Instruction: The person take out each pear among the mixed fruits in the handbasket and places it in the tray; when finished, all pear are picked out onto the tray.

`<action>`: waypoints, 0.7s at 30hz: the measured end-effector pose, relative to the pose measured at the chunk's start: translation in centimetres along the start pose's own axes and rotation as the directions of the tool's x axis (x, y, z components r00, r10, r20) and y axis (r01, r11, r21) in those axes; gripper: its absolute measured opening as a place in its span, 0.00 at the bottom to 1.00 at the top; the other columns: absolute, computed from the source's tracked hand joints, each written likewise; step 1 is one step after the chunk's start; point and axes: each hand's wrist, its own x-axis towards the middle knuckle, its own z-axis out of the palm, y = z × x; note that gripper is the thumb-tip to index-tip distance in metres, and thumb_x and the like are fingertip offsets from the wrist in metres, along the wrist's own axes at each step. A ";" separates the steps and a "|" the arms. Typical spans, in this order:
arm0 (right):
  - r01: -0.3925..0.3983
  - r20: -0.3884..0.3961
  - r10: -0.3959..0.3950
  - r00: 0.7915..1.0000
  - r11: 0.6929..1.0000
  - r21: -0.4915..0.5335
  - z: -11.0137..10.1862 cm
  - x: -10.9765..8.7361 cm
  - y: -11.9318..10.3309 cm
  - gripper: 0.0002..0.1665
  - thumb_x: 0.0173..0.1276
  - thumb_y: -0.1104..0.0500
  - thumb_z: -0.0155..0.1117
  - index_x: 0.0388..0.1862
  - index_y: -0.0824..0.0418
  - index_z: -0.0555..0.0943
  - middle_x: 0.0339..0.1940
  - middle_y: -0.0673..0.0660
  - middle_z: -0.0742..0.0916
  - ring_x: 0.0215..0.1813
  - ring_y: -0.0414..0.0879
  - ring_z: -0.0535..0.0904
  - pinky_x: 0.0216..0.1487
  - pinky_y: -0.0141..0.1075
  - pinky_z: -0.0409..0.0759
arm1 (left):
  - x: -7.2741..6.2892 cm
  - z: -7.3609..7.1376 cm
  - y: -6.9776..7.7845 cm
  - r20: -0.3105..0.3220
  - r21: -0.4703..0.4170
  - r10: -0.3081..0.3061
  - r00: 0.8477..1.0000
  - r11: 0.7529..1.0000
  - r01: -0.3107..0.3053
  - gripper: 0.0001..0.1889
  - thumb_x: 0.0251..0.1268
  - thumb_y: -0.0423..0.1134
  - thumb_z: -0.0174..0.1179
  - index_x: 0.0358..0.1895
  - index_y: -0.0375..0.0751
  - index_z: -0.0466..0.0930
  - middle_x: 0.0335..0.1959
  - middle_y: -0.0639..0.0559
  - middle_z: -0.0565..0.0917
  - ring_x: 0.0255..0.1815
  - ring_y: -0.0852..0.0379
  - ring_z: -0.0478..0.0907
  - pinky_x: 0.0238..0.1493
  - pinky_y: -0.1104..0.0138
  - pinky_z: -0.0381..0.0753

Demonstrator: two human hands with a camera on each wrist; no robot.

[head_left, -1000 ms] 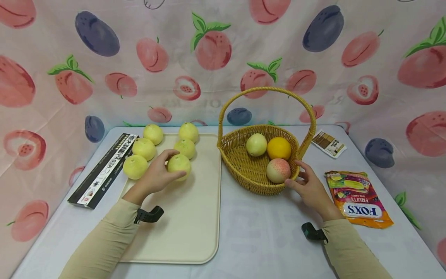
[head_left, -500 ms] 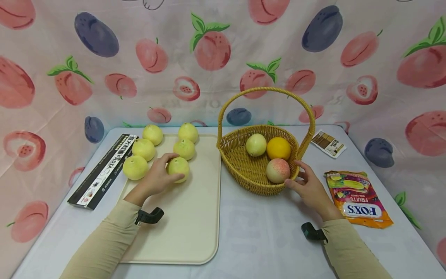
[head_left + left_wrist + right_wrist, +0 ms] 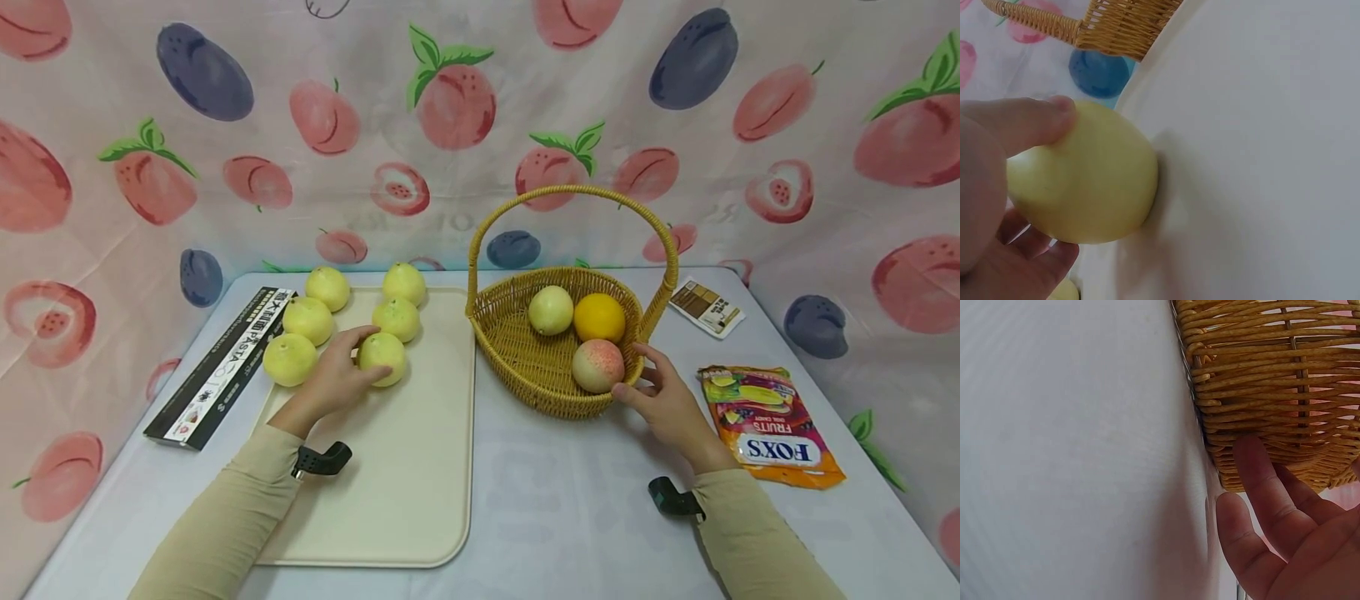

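Note:
My left hand (image 3: pixel 337 375) holds a pale yellow-green round fruit (image 3: pixel 384 360) between thumb and fingers. In the left wrist view, the fruit (image 3: pixel 1094 181) sits against or very close to the tray surface. Matching fruits form a column (image 3: pixel 396 319) behind it and another column (image 3: pixel 289 360) to its left. My right hand (image 3: pixel 671 408) holds the right end of the wicker basket (image 3: pixel 525 379), with thumb and fingers around its corner. In the right wrist view, fingertips touch the woven side (image 3: pixel 1272 394). A peach (image 3: pixel 597 367), an orange (image 3: pixel 600 318) and a pale green fruit (image 3: pixel 551 311) lie inside the basket.
The cream tray (image 3: pixel 397 492) lies under the fruits. A black-and-white pasta box (image 3: pixel 217 371) lies along its left side. To the right are a FOX'S candy bag (image 3: pixel 772 425) and a small brown-and-white packet (image 3: pixel 707 308). A fruit-print cloth (image 3: pixel 465 192) hangs behind the table.
My left hand and the fruit have moved slightly left and down onto the tray, in line with the fruits behind. The right hand and basket stay in place.

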 end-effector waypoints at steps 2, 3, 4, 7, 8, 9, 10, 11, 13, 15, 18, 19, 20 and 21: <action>0.000 -0.003 0.000 1.000 1.000 -0.004 0.0 0.0 0.0 0.53 0.72 0.42 0.63 0.83 0.54 0.45 0.73 0.75 0.64 0.60 0.65 0.73 0.58 0.54 0.76 | 0.1 0.0 -0.1 -0.001 0.007 -0.003 1.000 1.000 0.003 0.37 0.65 0.39 0.68 0.73 0.30 0.62 0.70 0.32 0.65 0.71 0.37 0.61 0.68 0.44 0.64; 0.002 -0.004 -0.002 1.000 1.000 -0.007 0.0 0.0 0.0 0.53 0.72 0.42 0.63 0.83 0.55 0.45 0.73 0.75 0.64 0.60 0.65 0.73 0.58 0.53 0.76 | 0.1 0.0 0.0 0.000 0.010 -0.006 1.000 1.000 0.006 0.37 0.65 0.39 0.68 0.73 0.30 0.62 0.70 0.32 0.65 0.71 0.37 0.61 0.68 0.44 0.64; 0.003 -0.005 -0.003 1.000 1.000 -0.008 0.0 0.0 0.0 0.53 0.72 0.42 0.63 0.83 0.55 0.45 0.73 0.75 0.64 0.60 0.64 0.73 0.58 0.53 0.76 | 0.1 0.0 -0.1 0.001 0.015 -0.010 1.000 1.000 0.010 0.37 0.66 0.40 0.68 0.73 0.31 0.62 0.70 0.32 0.65 0.71 0.38 0.61 0.68 0.45 0.64; 0.007 -0.009 -0.007 1.000 1.000 -0.016 0.0 0.0 0.0 0.53 0.72 0.41 0.63 0.83 0.54 0.45 0.73 0.75 0.64 0.60 0.65 0.73 0.58 0.55 0.76 | 0.1 0.0 0.0 0.003 0.017 -0.022 1.000 1.000 0.022 0.37 0.66 0.40 0.68 0.73 0.32 0.61 0.70 0.32 0.65 0.70 0.38 0.62 0.67 0.45 0.65; 0.006 -0.009 -0.006 1.000 1.000 -0.018 0.0 0.1 0.0 0.53 0.72 0.41 0.63 0.83 0.54 0.45 0.73 0.75 0.64 0.61 0.65 0.73 0.59 0.55 0.76 | 0.1 0.0 0.0 0.003 0.015 -0.024 1.000 1.000 0.024 0.37 0.66 0.40 0.68 0.74 0.32 0.61 0.70 0.33 0.65 0.70 0.38 0.62 0.67 0.45 0.65; 0.006 -0.009 -0.006 1.000 1.000 -0.018 0.0 0.1 0.0 0.53 0.72 0.41 0.63 0.83 0.54 0.45 0.73 0.75 0.64 0.61 0.66 0.73 0.59 0.56 0.75 | 0.1 0.0 0.0 0.004 0.013 -0.025 1.000 1.000 0.024 0.37 0.66 0.40 0.68 0.74 0.32 0.61 0.69 0.33 0.65 0.70 0.38 0.62 0.67 0.45 0.65; 0.003 -0.009 -0.003 1.000 1.000 -0.017 0.0 0.1 0.0 0.53 0.72 0.41 0.63 0.83 0.54 0.45 0.73 0.75 0.64 0.61 0.66 0.73 0.59 0.56 0.75 | 0.1 0.0 -0.1 0.005 0.011 -0.026 1.000 1.000 0.026 0.38 0.65 0.41 0.68 0.74 0.33 0.61 0.69 0.33 0.65 0.70 0.38 0.62 0.67 0.45 0.65; 0.001 -0.009 -0.002 1.000 1.000 -0.019 0.0 0.1 0.0 0.53 0.72 0.41 0.63 0.83 0.54 0.45 0.73 0.75 0.64 0.61 0.66 0.73 0.60 0.57 0.75 | 0.1 0.0 -0.1 0.006 0.008 -0.026 1.000 1.000 0.026 0.38 0.65 0.40 0.68 0.74 0.32 0.61 0.69 0.33 0.65 0.70 0.38 0.62 0.68 0.45 0.64; -0.001 -0.009 0.001 1.000 1.000 -0.017 0.0 0.1 -0.1 0.53 0.72 0.41 0.63 0.83 0.54 0.45 0.73 0.75 0.64 0.62 0.67 0.72 0.60 0.57 0.75 | 0.1 0.0 -0.2 0.006 0.006 -0.022 1.000 1.000 0.022 0.38 0.65 0.41 0.68 0.74 0.32 0.61 0.69 0.32 0.65 0.70 0.38 0.62 0.68 0.45 0.63; -0.002 -0.009 0.002 1.000 1.000 -0.013 0.0 0.0 -0.1 0.53 0.72 0.41 0.63 0.83 0.54 0.45 0.73 0.75 0.63 0.62 0.67 0.72 0.60 0.57 0.75 | 0.1 0.0 -0.2 0.004 0.006 -0.018 1.000 1.000 0.018 0.38 0.65 0.41 0.68 0.73 0.31 0.61 0.69 0.32 0.65 0.70 0.37 0.61 0.69 0.44 0.62; -0.003 -0.006 0.003 1.000 1.000 -0.009 0.0 0.0 -0.2 0.53 0.72 0.41 0.63 0.83 0.55 0.45 0.73 0.76 0.64 0.62 0.66 0.72 0.60 0.56 0.75 | 0.1 0.1 -0.2 0.001 0.002 -0.030 1.000 1.000 0.030 0.39 0.65 0.42 0.68 0.74 0.32 0.60 0.70 0.32 0.65 0.72 0.37 0.60 0.70 0.44 0.59; -0.004 -0.006 0.003 1.000 1.000 -0.009 0.0 0.0 -0.1 0.53 0.72 0.41 0.63 0.83 0.54 0.45 0.73 0.76 0.64 0.62 0.66 0.72 0.60 0.56 0.75 | 0.1 0.1 -0.1 0.002 0.000 -0.036 0.999 0.999 0.036 0.39 0.65 0.42 0.68 0.75 0.33 0.59 0.70 0.32 0.64 0.72 0.37 0.60 0.71 0.44 0.59; -0.004 -0.006 0.004 1.000 1.000 -0.008 0.0 0.0 -0.1 0.53 0.72 0.41 0.64 0.83 0.54 0.45 0.73 0.76 0.64 0.61 0.66 0.73 0.59 0.56 0.75 | 0.1 0.1 0.0 0.003 -0.001 -0.040 0.999 0.999 0.040 0.40 0.65 0.42 0.68 0.75 0.33 0.58 0.71 0.32 0.63 0.73 0.37 0.59 0.71 0.43 0.58; -0.004 -0.006 0.004 1.000 1.000 -0.010 0.0 0.1 -0.1 0.53 0.72 0.41 0.64 0.83 0.54 0.45 0.73 0.76 0.64 0.61 0.66 0.73 0.59 0.55 0.75 | 0.0 0.1 0.2 0.001 -0.001 -0.041 0.999 0.999 0.041 0.40 0.65 0.42 0.68 0.75 0.34 0.58 0.71 0.32 0.63 0.73 0.37 0.58 0.71 0.43 0.57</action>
